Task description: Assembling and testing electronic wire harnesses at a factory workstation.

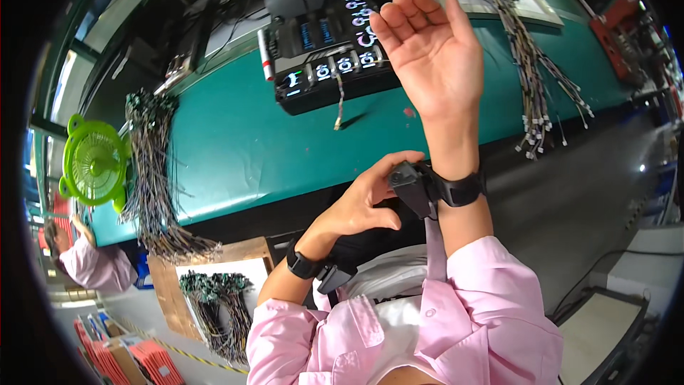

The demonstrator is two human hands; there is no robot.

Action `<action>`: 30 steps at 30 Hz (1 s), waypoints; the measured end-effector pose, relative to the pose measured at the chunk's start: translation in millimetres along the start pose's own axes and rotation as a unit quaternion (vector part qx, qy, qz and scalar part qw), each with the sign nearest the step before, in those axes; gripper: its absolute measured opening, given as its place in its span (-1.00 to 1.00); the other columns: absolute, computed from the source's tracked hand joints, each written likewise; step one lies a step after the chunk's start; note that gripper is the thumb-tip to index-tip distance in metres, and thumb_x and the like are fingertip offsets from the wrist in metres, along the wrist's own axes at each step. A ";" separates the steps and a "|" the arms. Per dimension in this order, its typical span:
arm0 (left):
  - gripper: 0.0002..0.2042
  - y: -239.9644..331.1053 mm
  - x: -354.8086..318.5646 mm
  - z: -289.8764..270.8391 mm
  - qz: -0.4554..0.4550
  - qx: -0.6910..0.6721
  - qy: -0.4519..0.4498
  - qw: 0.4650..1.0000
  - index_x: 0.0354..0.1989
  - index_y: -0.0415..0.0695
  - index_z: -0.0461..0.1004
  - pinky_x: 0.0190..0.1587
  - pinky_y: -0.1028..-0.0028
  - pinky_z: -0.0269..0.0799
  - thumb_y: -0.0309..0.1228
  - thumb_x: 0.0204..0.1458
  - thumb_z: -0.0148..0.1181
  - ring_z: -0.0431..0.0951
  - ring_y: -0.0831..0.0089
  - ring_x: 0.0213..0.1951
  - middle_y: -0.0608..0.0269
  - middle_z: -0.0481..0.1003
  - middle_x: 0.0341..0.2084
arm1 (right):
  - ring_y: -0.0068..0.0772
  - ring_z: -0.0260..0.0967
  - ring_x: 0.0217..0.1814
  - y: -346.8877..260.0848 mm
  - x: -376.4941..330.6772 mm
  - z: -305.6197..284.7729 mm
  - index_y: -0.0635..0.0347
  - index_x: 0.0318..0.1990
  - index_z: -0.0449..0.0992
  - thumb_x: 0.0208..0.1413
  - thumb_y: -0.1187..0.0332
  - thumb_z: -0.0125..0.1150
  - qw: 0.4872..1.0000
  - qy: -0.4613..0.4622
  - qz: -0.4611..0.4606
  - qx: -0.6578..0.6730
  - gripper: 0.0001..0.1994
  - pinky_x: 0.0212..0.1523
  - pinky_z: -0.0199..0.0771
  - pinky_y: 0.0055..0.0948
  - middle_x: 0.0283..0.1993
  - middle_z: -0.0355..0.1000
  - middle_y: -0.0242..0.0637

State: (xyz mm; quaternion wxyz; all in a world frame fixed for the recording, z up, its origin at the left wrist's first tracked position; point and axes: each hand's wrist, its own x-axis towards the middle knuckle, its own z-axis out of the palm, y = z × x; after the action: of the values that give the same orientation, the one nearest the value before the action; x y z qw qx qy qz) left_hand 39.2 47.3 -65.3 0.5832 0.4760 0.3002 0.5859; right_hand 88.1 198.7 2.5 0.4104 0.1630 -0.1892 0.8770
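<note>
- Pink shirt sleeves [484,299] fill the lower edge nearest the camera, and both forearms rise out of them.
- Black wrist strap with a boxy black module [427,187] sits around the right wrist, above the near table edge; a pale ribbon hangs from it toward the chest.
- Left hand [360,203] pinches the module between thumb and curled fingers; how tightly it grips is hidden by the fingers themselves.
- Right hand [427,46] is raised with the palm to the camera, fingers loosely spread and holding nothing.
- Similar black band [306,265] circles the left wrist, its module partly hidden under the forearm.
- Black test box with lit round sockets [328,46] stands beyond the raised hand, which covers its right end.
- Teal table top [235,142] carries bundles of thin coloured wire harnesses [153,171] at the left and another bundle [531,64] at the right.
- Green round desk fan [92,164] sits at the table's left end.
- Another person's pink sleeve [89,265] shows at the far left, mostly cut off.
- Fisheye bending blurs the room's rim; red objects at the upper right are too small to make out.
</note>
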 end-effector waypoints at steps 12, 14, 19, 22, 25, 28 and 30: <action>-0.62 -11.5 7.2 13.3 -0.090 0.122 0.129 0.980 -0.18 -0.30 0.13 -0.36 0.59 0.34 -0.44 -0.15 0.10 0.39 0.53 -0.40 0.18 0.34 -0.40 | -0.39 0.31 -0.52 16.5 17.4 -28.1 0.30 -0.51 0.31 -0.05 0.46 -0.12 0.557 0.037 -0.350 -0.752 -0.88 -0.44 0.32 -0.53 -0.53 0.34 -0.30; -0.62 -14.0 7.7 16.9 -0.086 0.106 0.131 0.982 -0.18 -0.29 0.13 -0.36 0.61 0.32 -0.44 -0.16 0.11 0.37 0.56 -0.40 0.20 0.32 -0.40 | -0.42 0.30 -0.54 15.2 15.8 -28.6 0.30 -0.52 0.31 -0.05 0.48 -0.11 0.507 0.015 -0.375 -0.776 -0.90 -0.47 0.31 -0.56 -0.55 0.34 -0.33; -0.61 -21.7 5.5 17.7 -0.067 0.058 0.120 0.989 -0.17 -0.27 0.13 -0.34 0.65 0.29 -0.45 -0.16 0.12 0.35 0.58 -0.38 0.20 0.30 -0.37 | -0.46 0.28 -0.61 20.6 11.0 -25.5 0.30 -0.56 0.31 -0.06 0.46 -0.08 0.597 0.031 -0.332 -0.730 -0.87 -0.52 0.31 -0.56 -0.60 0.32 -0.32; -0.61 -17.8 0.9 14.6 -0.036 0.125 0.111 0.985 -0.15 -0.27 0.13 -0.32 0.63 0.30 -0.47 -0.15 0.10 0.37 0.54 -0.35 0.18 0.31 -0.34 | -0.46 0.29 -0.63 16.9 10.7 -22.6 0.29 -0.57 0.32 -0.06 0.43 -0.08 0.800 0.091 -0.201 -0.559 -0.86 -0.53 0.33 -0.56 -0.60 0.33 -0.30; -0.67 -8.5 -7.0 1.2 0.003 0.226 0.147 0.963 -0.19 -0.29 0.19 -0.30 0.59 0.32 -0.43 -0.13 0.06 0.39 0.50 -0.38 0.17 0.35 -0.37 | -0.42 0.31 -0.61 -19.7 6.1 -21.6 0.26 -0.57 0.33 -0.06 0.37 -0.07 0.918 0.148 0.029 -0.367 -0.83 -0.54 0.36 -0.52 -0.60 0.33 -0.26; -0.81 9.7 -20.2 -30.5 0.001 0.263 0.282 0.923 -0.36 -0.28 0.34 -0.47 0.66 0.31 -0.40 -0.09 0.00 0.37 0.60 -0.55 0.26 0.39 -0.58 | -0.41 0.33 -0.61 -67.4 -0.1 -49.1 0.24 -0.55 0.35 -0.06 0.32 -0.08 0.891 0.131 0.153 -0.406 -0.81 -0.54 0.38 -0.49 -0.60 0.33 -0.25; -0.85 18.0 -33.9 -58.8 0.033 0.397 0.379 0.835 -0.47 -0.26 0.38 -0.64 0.72 0.17 -0.43 -0.06 -0.04 0.27 0.69 -0.67 0.35 0.32 -0.73 | -0.41 0.33 -0.60 -100.1 2.9 -62.4 0.24 -0.55 0.34 -0.06 0.31 -0.08 0.838 0.160 0.173 -0.491 -0.80 -0.55 0.38 -0.49 -0.59 0.34 -0.24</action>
State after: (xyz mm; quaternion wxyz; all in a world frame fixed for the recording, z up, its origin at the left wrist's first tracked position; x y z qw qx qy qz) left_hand -25.8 23.9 -77.6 0.1650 0.4165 0.6891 0.5696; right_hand 156.4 288.9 -31.1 0.3028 -0.2383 -0.5519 0.7395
